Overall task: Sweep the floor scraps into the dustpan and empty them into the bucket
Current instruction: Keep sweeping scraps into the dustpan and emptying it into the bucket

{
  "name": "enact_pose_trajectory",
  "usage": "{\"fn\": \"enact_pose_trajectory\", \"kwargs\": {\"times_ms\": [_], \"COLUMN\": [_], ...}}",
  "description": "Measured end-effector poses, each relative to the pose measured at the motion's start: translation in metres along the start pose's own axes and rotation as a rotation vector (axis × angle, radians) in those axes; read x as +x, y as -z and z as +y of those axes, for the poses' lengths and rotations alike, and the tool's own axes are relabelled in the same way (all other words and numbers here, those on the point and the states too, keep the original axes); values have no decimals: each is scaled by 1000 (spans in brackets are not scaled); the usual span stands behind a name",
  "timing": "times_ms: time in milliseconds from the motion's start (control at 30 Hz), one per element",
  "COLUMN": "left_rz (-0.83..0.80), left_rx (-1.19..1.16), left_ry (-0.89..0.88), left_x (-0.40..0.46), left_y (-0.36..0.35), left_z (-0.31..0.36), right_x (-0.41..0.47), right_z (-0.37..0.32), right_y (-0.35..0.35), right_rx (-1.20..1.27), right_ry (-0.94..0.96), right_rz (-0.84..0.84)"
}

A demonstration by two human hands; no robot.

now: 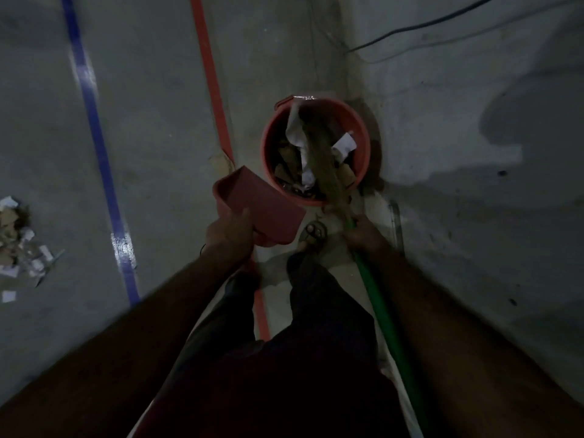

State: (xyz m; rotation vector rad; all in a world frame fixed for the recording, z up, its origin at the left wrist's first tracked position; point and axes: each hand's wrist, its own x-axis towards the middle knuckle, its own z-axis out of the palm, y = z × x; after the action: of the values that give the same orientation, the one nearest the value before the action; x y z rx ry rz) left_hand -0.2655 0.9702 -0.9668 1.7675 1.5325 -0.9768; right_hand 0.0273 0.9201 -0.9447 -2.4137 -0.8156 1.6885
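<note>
A red bucket (363, 143) stands on the grey floor by the wall, holding paper and cardboard scraps. My left hand (229, 233) grips a red dustpan (256, 200), held just left of and below the bucket's rim; its inside looks bare. My right hand (363, 233) holds a broom by its green handle (382, 311). The straw brush end (319, 153) reaches into the bucket. A pile of white and brown scraps (19, 245) lies on the floor at the far left.
A blue tape line (94, 134) and a red tape line (211, 80) run along the floor. The wall rises on the right with dark cables (420, 26) across it. My sandalled foot (313, 233) stands close to the bucket.
</note>
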Motion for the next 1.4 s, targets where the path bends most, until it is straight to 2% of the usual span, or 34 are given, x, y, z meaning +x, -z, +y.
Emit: {"fn": "enact_pose_trajectory", "kwargs": {"times_ms": [100,200,300,467,733,833,1000,1167,1400], "left_rz": [174,206,267,321,430,478,600,744,876], "left_rx": [28,51,62,135,191,126,-59,-234,-378], "left_ry": [-76,-131,-207,-235,-244,-196,-94,79,396], "left_x": [-55,-52,-60,-79,-119,-136,-167,-213,-281], "left_y": [93,72,81,76,57,44,24,8,-16], "left_z": [6,-5,-15,-43,-100,-126,-150,-155,-177], "right_x": [-43,-95,-139,-191,-246,-258,-238,-228,-222], "right_z": [16,25,32,43,30,16,-18,-65,-130], "right_y": [9,12,7,-19,-68,-79,-75,-63,-102], "right_rx": [80,105,-24,-173,-288,-326,-408,-535,-708], "right_ry": [-10,-10,55,237,384,489,675,991,1239], "right_rz": [37,64,77,209,385,431,350,265,64]}}
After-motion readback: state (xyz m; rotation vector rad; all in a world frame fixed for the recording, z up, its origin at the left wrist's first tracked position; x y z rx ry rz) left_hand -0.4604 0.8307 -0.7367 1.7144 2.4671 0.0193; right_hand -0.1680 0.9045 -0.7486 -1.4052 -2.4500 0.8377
